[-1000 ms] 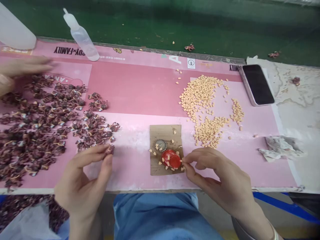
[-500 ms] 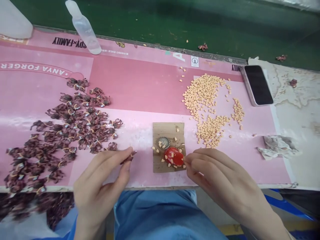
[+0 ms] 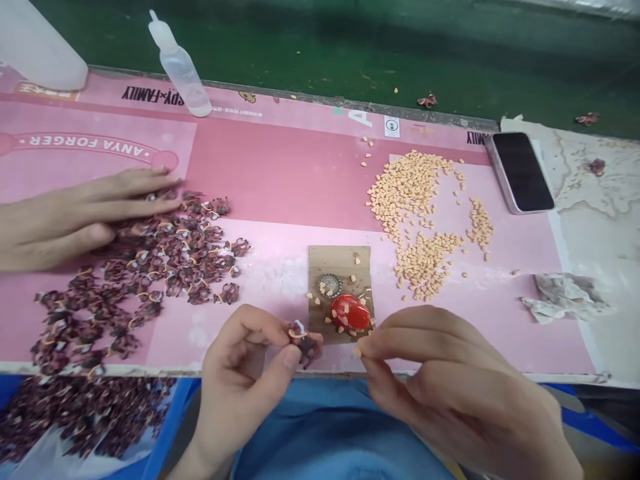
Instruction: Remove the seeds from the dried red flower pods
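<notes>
Between thumb and forefinger, my left hand [image 3: 245, 373] pinches a small dark maroon figurine [image 3: 304, 343] with a yellowish band and a pale spot. My right hand [image 3: 445, 373] pinches a tiny tan piece [image 3: 357, 351] at its fingertips, a short way right of the figurine. Just beyond both hands lies a brown cardboard square [image 3: 320, 257]. On it sit a red cap [image 3: 357, 313] with a glossy surface, a metal bottle cap [image 3: 329, 285] and scattered tan pieces. A pile of similar maroon figurines [image 3: 200, 243] spreads to the left.
Another person's hand [image 3: 85, 213] rests over the figurine pile. Loose tan pieces [image 3: 415, 193] cover the right-centre table. Around them are a phone [image 3: 523, 172], crumpled tissue [image 3: 570, 298] and a squeeze bottle [image 3: 183, 77]. More figurines [image 3: 85, 417] fill a bin below the table's left edge.
My left hand has brought its figurine rightward, near my right hand. My right hand has drawn back from the red cap with a tan piece. Another person's hand has appeared over the pile.
</notes>
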The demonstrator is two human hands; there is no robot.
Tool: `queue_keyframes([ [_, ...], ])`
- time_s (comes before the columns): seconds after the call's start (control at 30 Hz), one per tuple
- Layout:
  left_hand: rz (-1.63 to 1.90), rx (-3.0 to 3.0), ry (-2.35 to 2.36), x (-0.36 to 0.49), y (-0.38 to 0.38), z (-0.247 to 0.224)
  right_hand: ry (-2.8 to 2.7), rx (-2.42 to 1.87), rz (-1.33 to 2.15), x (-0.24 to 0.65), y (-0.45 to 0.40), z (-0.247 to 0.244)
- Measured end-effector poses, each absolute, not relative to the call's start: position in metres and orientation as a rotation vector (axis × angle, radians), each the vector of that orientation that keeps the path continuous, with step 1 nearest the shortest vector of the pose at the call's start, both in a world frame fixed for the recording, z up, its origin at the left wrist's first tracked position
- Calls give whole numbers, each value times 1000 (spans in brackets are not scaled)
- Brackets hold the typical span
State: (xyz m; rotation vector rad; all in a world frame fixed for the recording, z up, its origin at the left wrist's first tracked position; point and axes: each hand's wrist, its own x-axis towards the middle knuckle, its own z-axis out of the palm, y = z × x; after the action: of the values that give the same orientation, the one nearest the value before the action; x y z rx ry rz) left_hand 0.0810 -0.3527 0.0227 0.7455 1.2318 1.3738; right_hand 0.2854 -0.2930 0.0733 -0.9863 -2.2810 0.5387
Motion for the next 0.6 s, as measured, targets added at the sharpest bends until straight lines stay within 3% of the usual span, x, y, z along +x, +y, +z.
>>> queue_keyframes([
  [0.6,1483,819,1267,101,-350,26,-2317,-950,447,276,-320,57],
])
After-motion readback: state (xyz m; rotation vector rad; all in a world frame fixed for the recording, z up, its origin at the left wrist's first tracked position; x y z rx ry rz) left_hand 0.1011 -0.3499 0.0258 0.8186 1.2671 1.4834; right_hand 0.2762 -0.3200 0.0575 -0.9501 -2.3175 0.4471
